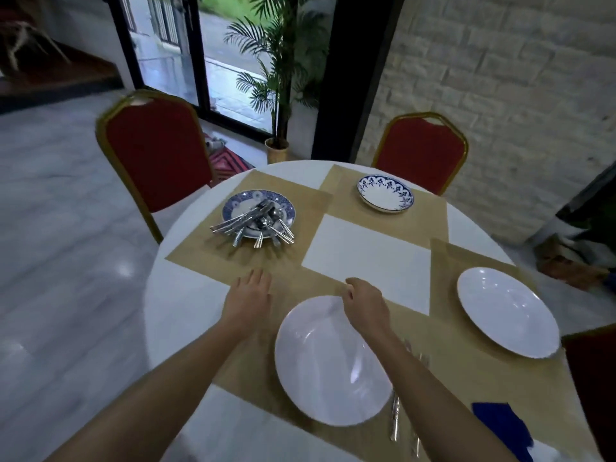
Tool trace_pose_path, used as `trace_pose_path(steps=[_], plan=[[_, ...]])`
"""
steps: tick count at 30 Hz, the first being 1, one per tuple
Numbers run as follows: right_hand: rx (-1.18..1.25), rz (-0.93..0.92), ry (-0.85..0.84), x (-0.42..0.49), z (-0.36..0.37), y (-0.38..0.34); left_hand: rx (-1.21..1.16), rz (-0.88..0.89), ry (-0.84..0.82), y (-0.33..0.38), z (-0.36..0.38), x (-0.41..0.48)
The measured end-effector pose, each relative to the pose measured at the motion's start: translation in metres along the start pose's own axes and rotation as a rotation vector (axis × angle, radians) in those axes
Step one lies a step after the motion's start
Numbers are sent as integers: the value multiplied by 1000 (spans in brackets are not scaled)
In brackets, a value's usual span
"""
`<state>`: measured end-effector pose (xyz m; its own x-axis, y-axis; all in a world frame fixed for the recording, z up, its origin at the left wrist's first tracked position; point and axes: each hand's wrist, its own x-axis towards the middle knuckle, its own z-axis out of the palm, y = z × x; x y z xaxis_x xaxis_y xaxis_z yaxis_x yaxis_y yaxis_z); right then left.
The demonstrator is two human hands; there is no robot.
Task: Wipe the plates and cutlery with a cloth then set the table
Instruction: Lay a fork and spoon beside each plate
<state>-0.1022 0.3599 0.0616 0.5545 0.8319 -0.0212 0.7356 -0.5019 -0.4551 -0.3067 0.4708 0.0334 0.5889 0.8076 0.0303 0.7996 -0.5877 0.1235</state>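
Our left hand (250, 296) spreads open over the tan woven placemat (300, 285); our right hand (365, 306) curls at the far rim of the round white plate (330, 365), and we cannot tell if it grips. We should centre that plate squarely. Our forearm hides most of the silver cutlery (395, 415) beside it, and the blue cloth (500, 425) runs off-frame.

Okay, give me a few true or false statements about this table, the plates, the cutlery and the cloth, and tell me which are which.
1. A pile of cutlery lies on the blue patterned plate. True.
2. The left hand holds the blue cloth. False: the cloth lies on the table at the near right, and the hand rests flat on a placemat.
3. Four plates stand on the table. True.
4. The far blue-rimmed plate holds a fork. False: it is empty.
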Motion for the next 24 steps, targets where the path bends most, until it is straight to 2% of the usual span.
trace_pose_path(steps=[3,8,13,15,19,24], plan=[[0,-22,-58,35,20,-42,58,-29,-134,-43,9,16],[29,-40,-55,95,50,-113,4,-43,-141,-111,31,47],[109,-47,-56,143,89,-177,-42,28,-105,-164,50,65],[128,-43,-75,155,102,-198,-84,42,-135,-171,55,65],[151,2,-94,177,123,-226,-138,60,-77,-170,57,62],[119,162,-103,203,142,-243,-181,51,-39,-173,64,63]])
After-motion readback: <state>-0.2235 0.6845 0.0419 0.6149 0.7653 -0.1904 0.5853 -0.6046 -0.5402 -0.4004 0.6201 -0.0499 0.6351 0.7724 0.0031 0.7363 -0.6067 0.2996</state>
